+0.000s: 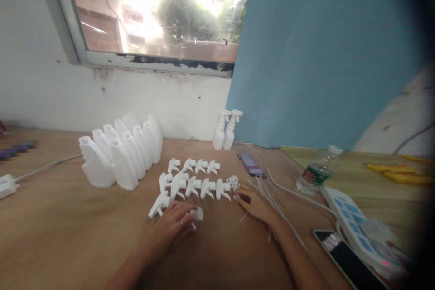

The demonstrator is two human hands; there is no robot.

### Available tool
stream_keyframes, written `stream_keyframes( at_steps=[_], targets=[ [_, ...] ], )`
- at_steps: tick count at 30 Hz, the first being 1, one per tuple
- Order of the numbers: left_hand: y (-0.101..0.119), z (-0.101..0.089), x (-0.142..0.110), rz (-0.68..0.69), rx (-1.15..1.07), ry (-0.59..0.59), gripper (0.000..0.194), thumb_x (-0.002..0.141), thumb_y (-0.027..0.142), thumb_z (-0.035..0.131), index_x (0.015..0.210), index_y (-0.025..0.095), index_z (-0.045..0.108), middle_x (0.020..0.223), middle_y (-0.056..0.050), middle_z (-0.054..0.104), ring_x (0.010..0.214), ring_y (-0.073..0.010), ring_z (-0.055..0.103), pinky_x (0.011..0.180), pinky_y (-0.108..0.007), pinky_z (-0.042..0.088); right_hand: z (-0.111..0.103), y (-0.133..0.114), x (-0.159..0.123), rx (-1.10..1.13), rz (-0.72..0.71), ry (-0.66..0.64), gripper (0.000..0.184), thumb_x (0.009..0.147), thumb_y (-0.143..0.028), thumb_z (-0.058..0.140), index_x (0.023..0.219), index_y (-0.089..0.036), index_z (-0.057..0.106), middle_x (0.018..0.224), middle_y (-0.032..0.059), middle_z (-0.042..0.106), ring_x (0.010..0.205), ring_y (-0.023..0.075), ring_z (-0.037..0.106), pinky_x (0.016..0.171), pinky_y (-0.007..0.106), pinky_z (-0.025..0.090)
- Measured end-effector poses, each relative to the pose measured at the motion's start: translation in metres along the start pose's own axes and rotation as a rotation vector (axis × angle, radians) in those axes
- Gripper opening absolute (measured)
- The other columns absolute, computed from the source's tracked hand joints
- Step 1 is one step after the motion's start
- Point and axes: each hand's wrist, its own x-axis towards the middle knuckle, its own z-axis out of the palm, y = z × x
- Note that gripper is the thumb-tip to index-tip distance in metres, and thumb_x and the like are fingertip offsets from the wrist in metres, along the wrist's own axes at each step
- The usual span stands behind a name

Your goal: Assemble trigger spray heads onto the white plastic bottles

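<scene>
My left hand point(177, 221), with a ring on one finger, is closed around a white spray trigger head point(200, 214); its round collar shows past the fingertips and points right. My right hand point(255, 204) pinches a small white ring-like piece point(236, 197) at its fingertips, just below a little pile of white rings point(232, 181). Several more trigger heads point(193, 186) lie in rows on the wooden table point(102, 231), beyond and between my hands. Thin white tubes point(272, 199) lie loose beside and under my right forearm.
Several white bottles without tops point(122, 161) stand at the left. Two spray bottles with heads fitted point(229, 131) stand by the wall. At the right are a water bottle point(316, 172), a power strip point(356, 224), a phone point(346, 258) and yellow tools point(397, 173). Another phone-like object point(251, 165) lies behind.
</scene>
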Motion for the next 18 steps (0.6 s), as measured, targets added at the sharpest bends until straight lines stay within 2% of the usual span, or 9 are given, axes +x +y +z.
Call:
stream_keyframes(
  at_steps=[3, 7, 9, 13, 18],
  targets=[
    [0.004, 0.004, 0.017, -0.061, -0.269, 0.039, 0.019, 0.092, 0.014, 0.047, 0.109, 0.02, 0.05, 0.127, -0.01, 0.054, 0.116, -0.0165, 0.053, 0.097, -0.028, 0.044, 0.004, 0.006, 0.0, 0.046, 0.016, 0.002, 0.015, 0.085, -0.022, 0.052, 0.089, -0.022, 0.067, 0.092, 0.0072, 0.065, 0.09, 0.023, 0.06, 0.084, 0.038, 0.047],
    [-0.006, 0.028, 0.044, -0.092, -0.531, 0.124, 0.013, 0.087, 0.012, 0.051, 0.099, 0.019, 0.051, 0.117, -0.011, 0.058, 0.113, -0.0177, 0.056, 0.095, -0.03, 0.045, 0.014, 0.01, 0.001, 0.091, 0.024, 0.033, 0.013, 0.084, -0.022, 0.052, 0.088, -0.021, 0.064, 0.094, 0.0071, 0.064, 0.093, 0.0238, 0.06, 0.086, 0.038, 0.047],
    [-0.01, 0.04, 0.051, -0.113, -0.612, 0.117, 0.013, 0.085, 0.01, 0.053, 0.095, 0.018, 0.051, 0.112, -0.01, 0.06, 0.109, -0.0171, 0.057, 0.092, -0.029, 0.046, 0.016, 0.012, 0.001, 0.102, 0.058, 0.073, 0.015, 0.082, -0.021, 0.053, 0.091, -0.021, 0.064, 0.094, 0.0065, 0.065, 0.09, 0.0234, 0.061, 0.082, 0.037, 0.05],
    [-0.011, 0.046, 0.051, -0.185, -0.657, 0.033, 0.017, 0.081, 0.008, 0.056, 0.094, 0.019, 0.052, 0.115, -0.008, 0.059, 0.104, -0.0151, 0.058, 0.088, -0.025, 0.047, 0.015, 0.015, -0.001, 0.094, 0.077, 0.125, 0.018, 0.086, -0.023, 0.05, 0.094, -0.023, 0.065, 0.085, 0.0044, 0.066, 0.079, 0.0208, 0.064, 0.074, 0.033, 0.054],
    [-0.023, 0.041, 0.044, -0.206, -0.585, -0.006, 0.018, 0.079, 0.007, 0.055, 0.09, 0.02, 0.051, 0.107, -0.005, 0.063, 0.097, -0.0135, 0.061, 0.083, -0.021, 0.047, 0.02, 0.002, -0.007, 0.011, -0.084, 0.296, 0.018, 0.091, -0.028, 0.052, 0.099, -0.025, 0.068, 0.097, 0.0067, 0.068, 0.091, 0.0203, 0.067, 0.082, 0.029, 0.055]
  ],
)
